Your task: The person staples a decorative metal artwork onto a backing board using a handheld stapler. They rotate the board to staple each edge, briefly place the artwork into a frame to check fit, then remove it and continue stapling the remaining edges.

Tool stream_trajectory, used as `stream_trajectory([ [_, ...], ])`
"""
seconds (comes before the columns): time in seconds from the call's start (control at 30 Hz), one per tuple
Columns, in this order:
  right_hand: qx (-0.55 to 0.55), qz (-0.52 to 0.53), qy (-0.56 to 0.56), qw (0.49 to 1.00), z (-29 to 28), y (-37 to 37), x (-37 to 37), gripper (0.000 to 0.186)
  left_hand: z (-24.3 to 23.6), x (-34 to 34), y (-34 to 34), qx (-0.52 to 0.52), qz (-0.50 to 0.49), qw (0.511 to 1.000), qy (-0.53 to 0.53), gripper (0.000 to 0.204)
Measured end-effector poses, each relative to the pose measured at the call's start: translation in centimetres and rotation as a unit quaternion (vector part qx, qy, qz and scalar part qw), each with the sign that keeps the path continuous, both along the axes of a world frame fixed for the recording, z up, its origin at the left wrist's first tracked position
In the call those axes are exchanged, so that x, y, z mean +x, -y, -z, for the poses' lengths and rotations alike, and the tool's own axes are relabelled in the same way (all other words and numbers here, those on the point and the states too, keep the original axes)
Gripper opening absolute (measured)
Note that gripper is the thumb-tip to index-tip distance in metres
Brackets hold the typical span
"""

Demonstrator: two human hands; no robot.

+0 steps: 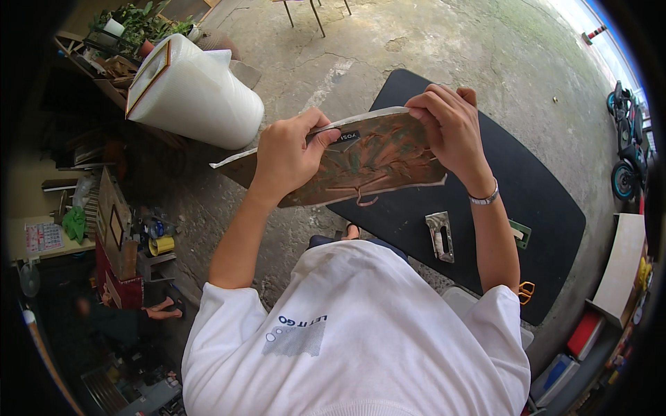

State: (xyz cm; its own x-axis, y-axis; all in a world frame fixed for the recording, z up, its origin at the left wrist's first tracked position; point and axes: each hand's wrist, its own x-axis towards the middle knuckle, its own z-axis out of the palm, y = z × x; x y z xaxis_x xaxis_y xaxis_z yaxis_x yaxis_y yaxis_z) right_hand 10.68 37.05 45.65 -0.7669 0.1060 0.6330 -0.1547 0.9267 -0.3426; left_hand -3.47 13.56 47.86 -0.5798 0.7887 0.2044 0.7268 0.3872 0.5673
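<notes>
I hold a painted canvas with a copper and green raised pattern, white edges and a small dark label, tilted over the black table. My left hand is closed on its top edge, thumb on the painted face. My right hand pinches the same edge farther right, fingers curled over it. A hook-like shape shows at the canvas's lower edge. On the tabletop below lie a silver staple gun, a green object partly behind my right forearm, and orange-handled scissors.
A large bubble-wrap roll stands at upper left, near plants and wood scraps. A cluttered bench is at left, with another person's leg below. A motorbike and shelving are at right.
</notes>
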Motion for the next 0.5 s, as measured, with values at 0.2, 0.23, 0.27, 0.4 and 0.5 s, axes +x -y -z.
stream_trajectory([
  [0.2, 0.005, -0.015, -0.008, 1.0, -0.4, -0.6, 1.3, 0.005, -0.5, 0.7, -0.1, 0.009, 0.04, 0.993, 0.112, 0.018],
  [0.23, 0.007, -0.014, -0.003, 1.0, -0.4, -0.6, 1.6, 0.005, 0.0, 0.6, 0.0, 0.033, 0.057, 0.987, 0.15, 0.018],
  [0.27, 0.008, -0.013, 0.002, 1.0, -0.6, -0.5, 2.0, 0.005, 0.1, 0.6, 0.0, 0.056, 0.074, 0.978, 0.187, 0.018],
  [0.4, 0.008, 0.0, 0.006, 1.0, -0.3, -0.2, 2.8, 0.006, -0.9, 1.1, 0.2, -0.033, 0.075, 0.969, 0.235, 0.018],
  [0.5, 0.026, 0.003, 0.005, 1.0, -0.2, -0.1, 3.2, 0.007, -0.3, 1.3, 0.1, -0.017, 0.072, 0.958, 0.276, 0.015],
])
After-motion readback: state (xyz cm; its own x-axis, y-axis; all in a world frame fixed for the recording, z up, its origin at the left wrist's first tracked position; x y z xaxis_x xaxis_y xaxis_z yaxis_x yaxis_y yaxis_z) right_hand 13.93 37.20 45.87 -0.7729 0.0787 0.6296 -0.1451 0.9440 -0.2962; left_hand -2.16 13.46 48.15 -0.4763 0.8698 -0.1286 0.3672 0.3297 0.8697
